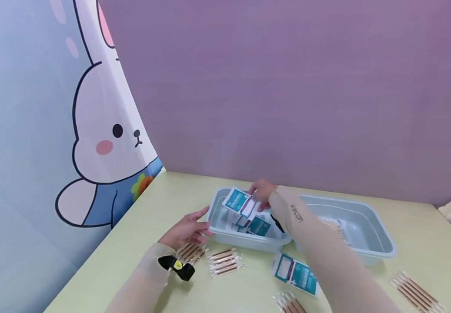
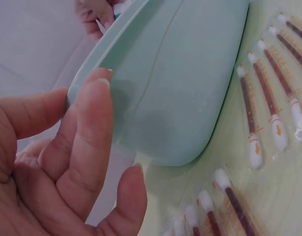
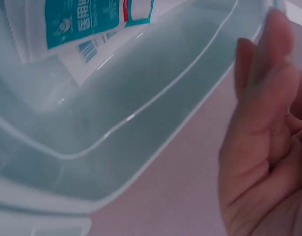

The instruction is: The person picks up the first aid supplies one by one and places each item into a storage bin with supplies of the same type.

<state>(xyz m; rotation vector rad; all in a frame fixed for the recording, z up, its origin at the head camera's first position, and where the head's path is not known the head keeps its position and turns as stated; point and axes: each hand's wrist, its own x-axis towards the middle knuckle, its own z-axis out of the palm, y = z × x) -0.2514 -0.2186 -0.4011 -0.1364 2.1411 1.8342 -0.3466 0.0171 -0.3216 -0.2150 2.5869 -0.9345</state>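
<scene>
My right hand (image 1: 263,193) is over the left light-blue plastic bin (image 1: 245,243), pinching a teal-and-white packet (image 1: 241,203) by its right end. Below it, more packets of that kind (image 1: 258,227) lie in the bin; one packet (image 3: 84,22) also appears in the right wrist view. At the bin's left end, my left hand (image 1: 188,229) has its fingers spread and loosely bent. Its thumb is by the rim and its fingertips are right at the outer wall (image 2: 175,98). Beneath that hand lies a clear-wrapped strip of brown-stemmed swabs (image 1: 191,253).
A second blue bin (image 1: 370,226) stands to the right, holding a pack of swabs (image 1: 335,228). In front lie another packet (image 1: 295,274) and more swab strips (image 1: 225,262), (image 1: 417,291). A purple wall (image 1: 288,87) rises behind the table, with a rabbit-print curtain (image 1: 108,130) at left.
</scene>
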